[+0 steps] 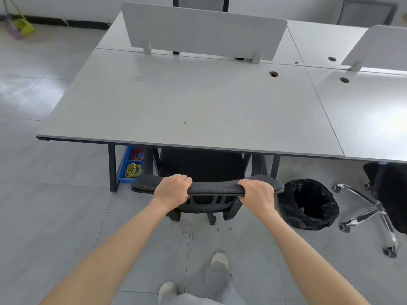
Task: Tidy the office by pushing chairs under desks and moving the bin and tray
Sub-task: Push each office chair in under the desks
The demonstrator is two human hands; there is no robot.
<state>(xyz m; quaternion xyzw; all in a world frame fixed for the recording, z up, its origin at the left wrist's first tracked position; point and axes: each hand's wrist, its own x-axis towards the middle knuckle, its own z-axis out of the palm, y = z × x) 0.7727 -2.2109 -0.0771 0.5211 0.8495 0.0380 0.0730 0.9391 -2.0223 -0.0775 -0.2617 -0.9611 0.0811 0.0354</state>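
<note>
You've got no readable text, labels, brands or nos. anywhere here: desk, chair, bin etc. show no legible print.

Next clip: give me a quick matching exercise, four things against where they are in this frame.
Things:
1. chair
2. bin
3. tray
4. broom

Places:
A. far left, by the wall
B. on the floor right of the chair
C. seat under the desk, back gripped by left hand and right hand
D. under the desk's left end, holding coiled bands

Pairs: 1-C, 2-B, 3-D, 4-A
</note>
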